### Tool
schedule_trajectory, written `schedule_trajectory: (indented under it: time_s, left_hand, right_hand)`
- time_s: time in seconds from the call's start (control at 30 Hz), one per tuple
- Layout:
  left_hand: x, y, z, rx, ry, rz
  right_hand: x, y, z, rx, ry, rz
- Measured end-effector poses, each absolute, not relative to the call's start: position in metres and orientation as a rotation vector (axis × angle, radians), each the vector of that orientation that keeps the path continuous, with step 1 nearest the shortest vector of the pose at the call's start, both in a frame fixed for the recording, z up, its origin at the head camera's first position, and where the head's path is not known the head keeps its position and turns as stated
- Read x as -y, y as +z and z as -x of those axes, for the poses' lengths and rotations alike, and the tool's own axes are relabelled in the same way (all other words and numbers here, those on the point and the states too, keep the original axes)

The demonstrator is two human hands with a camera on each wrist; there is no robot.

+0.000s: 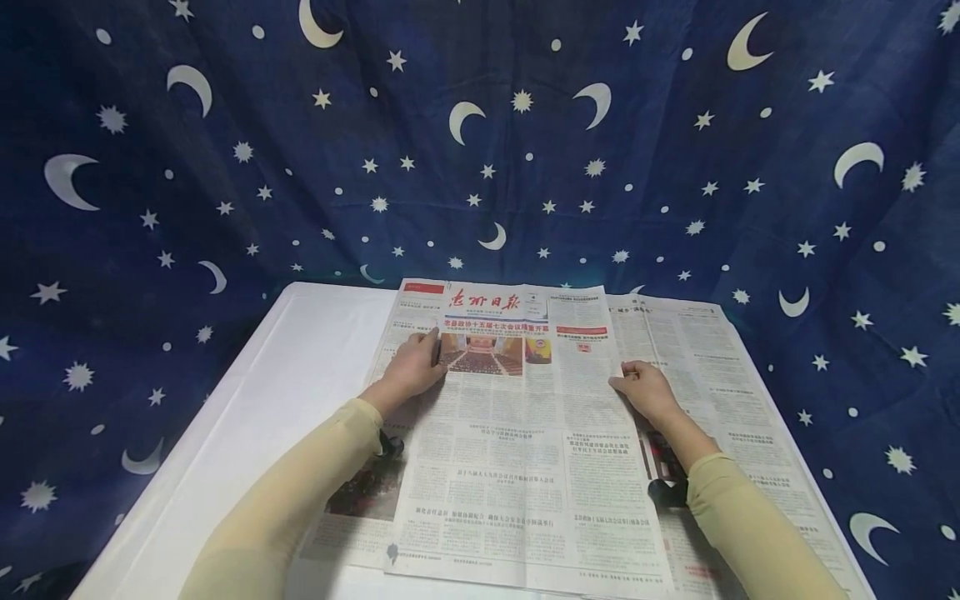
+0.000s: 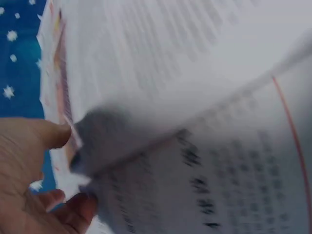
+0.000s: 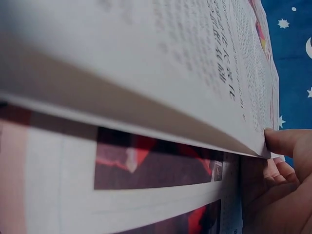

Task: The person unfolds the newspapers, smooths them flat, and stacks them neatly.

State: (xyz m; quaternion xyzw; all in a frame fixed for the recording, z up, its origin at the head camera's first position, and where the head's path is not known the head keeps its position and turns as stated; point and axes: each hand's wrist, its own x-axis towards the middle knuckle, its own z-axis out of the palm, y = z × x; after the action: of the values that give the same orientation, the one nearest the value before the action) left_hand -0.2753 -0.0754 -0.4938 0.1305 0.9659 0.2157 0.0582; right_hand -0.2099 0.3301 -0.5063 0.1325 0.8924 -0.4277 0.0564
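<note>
A newspaper [image 1: 487,417] with a red masthead and a colour photo lies upright to me, raised slightly over other newspaper sheets [image 1: 731,400]. At its left edge, my left hand [image 1: 411,367] holds the paper. The left wrist view shows the thumb of that hand [image 2: 29,170] at the page edge and its fingers lower down, by the printed sheet [image 2: 209,185]. On the opposite edge, my right hand [image 1: 651,393] pinches the newspaper. In the right wrist view the thumb of this hand [image 3: 292,180] lies on top, with fingers beneath the lifted edge [image 3: 195,129].
The sheets lie on a white table [image 1: 300,358], whose bare surface shows at the left. Behind and around it hangs a dark blue cloth [image 1: 420,225] with moons and stars. A sheet with dark red photos [image 3: 156,165] lies under the lifted edge.
</note>
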Motion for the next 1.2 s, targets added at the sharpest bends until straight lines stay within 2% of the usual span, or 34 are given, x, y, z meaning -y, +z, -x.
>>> schedule_trajectory:
  time_s: [0.27, 0.43, 0.63, 0.87, 1.2]
  left_hand:
    - [0.032, -0.476, 0.247, -2.687, 0.471, -0.970]
    - [-0.001, -0.481, 0.230, -2.572, 0.308, -1.145]
    - [-0.023, -0.493, 0.223, -2.579, 0.146, -1.176]
    - [-0.027, -0.499, 0.223, -2.581, 0.077, -1.134]
    - [-0.027, -0.496, 0.223, -2.587, 0.069, -1.135]
  right_hand:
    - [-0.330, -0.507, 0.209, -2.679, -1.309, -0.452]
    - [-0.331, -0.508, 0.209, -2.687, -1.304, -0.447]
    - [-0.332, -0.513, 0.207, -2.681, -1.342, -0.425]
    - [-0.340, -0.513, 0.191, -2.652, -1.404, -0.298]
    - [-0.341, -0.500, 0.170, -2.181, -1.852, -0.041]
